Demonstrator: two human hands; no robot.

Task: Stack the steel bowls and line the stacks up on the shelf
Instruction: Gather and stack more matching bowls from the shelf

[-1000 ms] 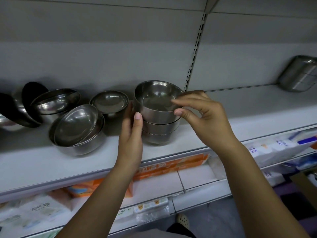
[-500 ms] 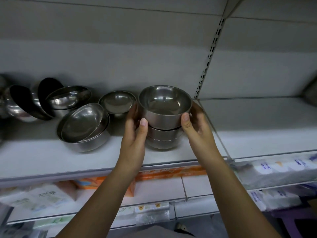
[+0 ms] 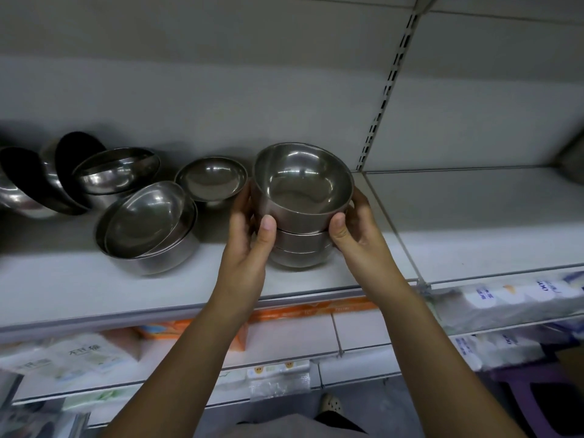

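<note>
A stack of three steel bowls [image 3: 301, 197] stands on the white shelf [image 3: 284, 279], near its middle. My left hand [image 3: 249, 235] grips the stack's left side, thumb on the top bowl. My right hand [image 3: 357, 229] grips the right side the same way. Just left of the stack sits a single small bowl [image 3: 211, 180]. Further left, two nested bowls [image 3: 147, 227] lie tilted toward me. Behind them several more bowls [image 3: 117, 170] lean in a loose pile at the far left.
A slotted upright [image 3: 388, 86] divides the back wall just right of the stack. A wire divider [image 3: 395, 229] runs along the shelf there. Packaged goods [image 3: 505, 298] fill the lower shelves. A purple stool [image 3: 543, 396] stands at the bottom right.
My right hand came down from the top bowl's rim to grip the stack's right side. Both hands now clasp the stack. The camera view has swung left.
</note>
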